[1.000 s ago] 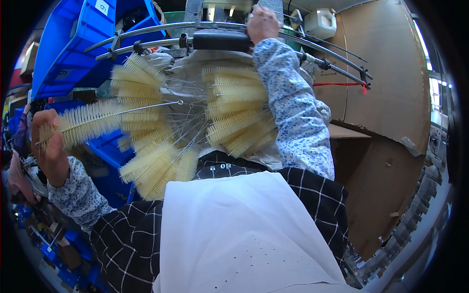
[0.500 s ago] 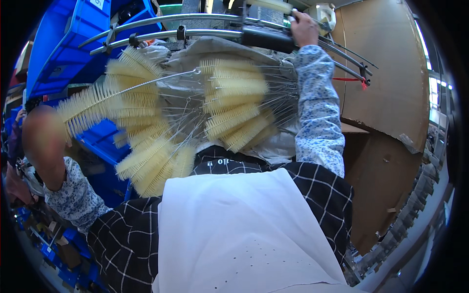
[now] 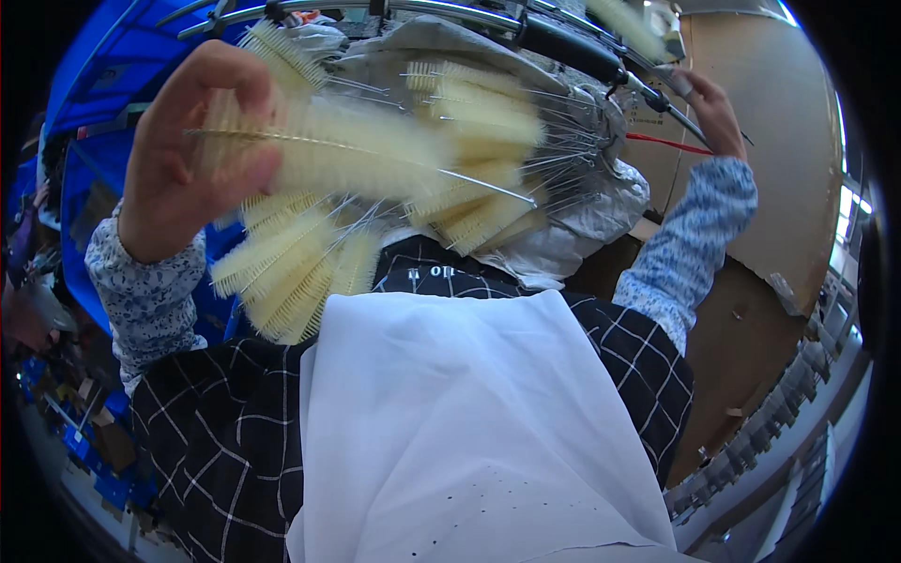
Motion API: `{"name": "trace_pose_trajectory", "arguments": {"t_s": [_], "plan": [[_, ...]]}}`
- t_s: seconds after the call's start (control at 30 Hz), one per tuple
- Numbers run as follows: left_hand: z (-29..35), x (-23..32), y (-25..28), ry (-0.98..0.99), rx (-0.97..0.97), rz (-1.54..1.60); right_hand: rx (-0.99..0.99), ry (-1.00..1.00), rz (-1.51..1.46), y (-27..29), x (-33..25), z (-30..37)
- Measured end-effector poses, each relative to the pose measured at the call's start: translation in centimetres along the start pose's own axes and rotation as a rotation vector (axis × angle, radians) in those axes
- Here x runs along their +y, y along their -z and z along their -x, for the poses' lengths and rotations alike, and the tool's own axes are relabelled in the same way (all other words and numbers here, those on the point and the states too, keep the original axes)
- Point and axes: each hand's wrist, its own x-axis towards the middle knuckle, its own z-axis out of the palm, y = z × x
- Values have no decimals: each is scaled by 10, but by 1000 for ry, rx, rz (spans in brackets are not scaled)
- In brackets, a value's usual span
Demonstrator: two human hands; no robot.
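My left hand [image 3: 192,155] is closed round the bristled end of a cream bottle brush [image 3: 328,150]. Its twisted wire stem points right and ends in a small loop; motion blurs the bristles. At the upper right, my right hand [image 3: 711,111] is closed, fingertips at the lower end of a second bottle brush [image 3: 627,26], which is blurred and cut off by the top edge. Below and between the hands, several similar brushes lie fanned in two groups, a left pile [image 3: 291,267] and a right pile [image 3: 483,122], wire stems outward.
Metal rails [image 3: 441,11] with a black sleeve [image 3: 568,47] cross the top. A grey-white sack [image 3: 601,211] lies under the brushes. Blue bins [image 3: 103,84] stand at the left, cardboard [image 3: 751,159] at the right. A red strip [image 3: 666,143] hangs near my right hand. White cloth [image 3: 469,394] covers my lap.
My left hand has come up and inward, bringing its brush over the piles. My right hand has moved right and down along the rail with the second brush. The view has shifted slightly.
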Motion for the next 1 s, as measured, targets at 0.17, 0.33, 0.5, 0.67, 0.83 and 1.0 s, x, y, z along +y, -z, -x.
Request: {"name": "trace_pose_trajectory", "arguments": {"t_s": [0.17,0.33,0.5,0.67,0.83,1.0], "plan": [[-35,-15,-50,-95,59,-34,-395,293,-219,-56,-108,25],[-35,-19,-69,-1,40,-127,-506,424,-444,-144,-193,31],[28,-6,-58,286,-233,-229,146,348,-167,-125,-134,-32],[60,7,-76,245,-714,-497,637,185,531,-112,-79,-89],[74,-3,-96,149,-632,-829,590,133,562,-119,-82,-108],[68,1,-96,229,-592,-811,565,273,588,-118,-69,-115]]}}
